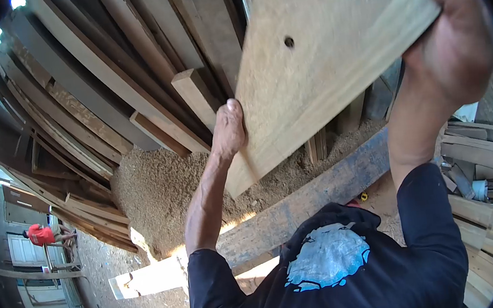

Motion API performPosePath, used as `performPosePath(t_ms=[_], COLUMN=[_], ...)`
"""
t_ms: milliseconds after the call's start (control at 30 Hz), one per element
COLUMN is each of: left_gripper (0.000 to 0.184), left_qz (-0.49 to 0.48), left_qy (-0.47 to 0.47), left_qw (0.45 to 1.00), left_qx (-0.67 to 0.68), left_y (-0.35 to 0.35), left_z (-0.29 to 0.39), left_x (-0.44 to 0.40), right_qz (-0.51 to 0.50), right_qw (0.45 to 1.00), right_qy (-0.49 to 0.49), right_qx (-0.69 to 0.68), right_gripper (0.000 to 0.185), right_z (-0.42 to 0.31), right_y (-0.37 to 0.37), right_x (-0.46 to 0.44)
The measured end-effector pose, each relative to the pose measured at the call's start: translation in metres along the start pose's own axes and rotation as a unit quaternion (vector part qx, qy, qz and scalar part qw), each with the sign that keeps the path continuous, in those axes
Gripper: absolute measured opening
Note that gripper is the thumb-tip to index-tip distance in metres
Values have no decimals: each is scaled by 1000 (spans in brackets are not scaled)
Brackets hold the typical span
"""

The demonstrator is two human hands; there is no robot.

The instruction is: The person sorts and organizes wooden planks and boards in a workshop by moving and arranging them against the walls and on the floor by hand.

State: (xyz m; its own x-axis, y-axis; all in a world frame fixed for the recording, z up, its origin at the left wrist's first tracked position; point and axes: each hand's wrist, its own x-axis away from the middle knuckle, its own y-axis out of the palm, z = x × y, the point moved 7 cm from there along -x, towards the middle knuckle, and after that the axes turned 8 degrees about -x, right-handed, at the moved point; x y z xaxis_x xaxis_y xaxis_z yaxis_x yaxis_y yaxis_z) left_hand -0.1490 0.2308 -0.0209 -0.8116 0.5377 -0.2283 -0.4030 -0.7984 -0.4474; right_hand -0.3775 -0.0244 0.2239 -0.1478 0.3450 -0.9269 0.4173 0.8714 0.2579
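1. Now the board (323, 80) is up, held over the sawdust (156, 184).
2. Left hand (229, 130) clamps its left edge; right hand (457, 47) grips its right corner, board between.
3. Far end's out of view, long axis unclear.

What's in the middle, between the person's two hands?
In the head view, a pale wooden board stretches between the left hand and the right hand.
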Motion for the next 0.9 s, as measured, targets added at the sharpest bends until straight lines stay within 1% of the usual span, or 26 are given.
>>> performPosePath(t_ms=[100,133,200,233,333,367,433,467,500,567,667,700,833,900], left_gripper=[92,90,98,100,102,102,94,91,96,98,102,102,103,101], left_qz=[13,-12,-62,-45,-37,-23,-6,4,0,-3,5,18,14,-2], left_qy=[-4,-11,-19,-12,-19,0,-21,-34,-25,-44,-48,-37,-6,-12], left_qw=[997,995,989,986,979,976,966,959,963,959,962,967,975,957], left_qx=[80,100,136,157,199,218,259,281,270,281,268,251,222,291], left_y=[19,28,42,47,62,67,77,81,85,95,105,108,117,128], left_z=[38,40,47,65,68,70,70,68,61,49,25,19,-5,-35], left_x=[-12,-20,-33,-35,-52,-59,-63,-65,-71,-78,-91,-94,-104,-126], right_qz=[-24,-29,-36,-40,-54,-59,-65,-68,-71,-79,-87,-88,-99,-99], right_qw=[1000,999,999,999,998,998,997,997,997,996,996,996,994,993], right_qy=[-12,-16,-23,-26,-23,-24,-27,-26,-28,-32,-31,-30,-38,-60], right_qx=[14,17,25,27,24,23,20,18,18,21,19,16,9,9], right_gripper=[78,78,77,77,77,76,76,76,76,75,75,75,74,74], right_z=[5,6,12,14,26,31,38,43,47,56,73,80,101,108], right_y=[-10,-14,-22,-24,-36,-39,-42,-43,-44,-47,-44,-42,-25,-15], right_x=[-7,-10,-15,-17,-20,-22,-25,-26,-27,-28,-30,-31,-33,-37])
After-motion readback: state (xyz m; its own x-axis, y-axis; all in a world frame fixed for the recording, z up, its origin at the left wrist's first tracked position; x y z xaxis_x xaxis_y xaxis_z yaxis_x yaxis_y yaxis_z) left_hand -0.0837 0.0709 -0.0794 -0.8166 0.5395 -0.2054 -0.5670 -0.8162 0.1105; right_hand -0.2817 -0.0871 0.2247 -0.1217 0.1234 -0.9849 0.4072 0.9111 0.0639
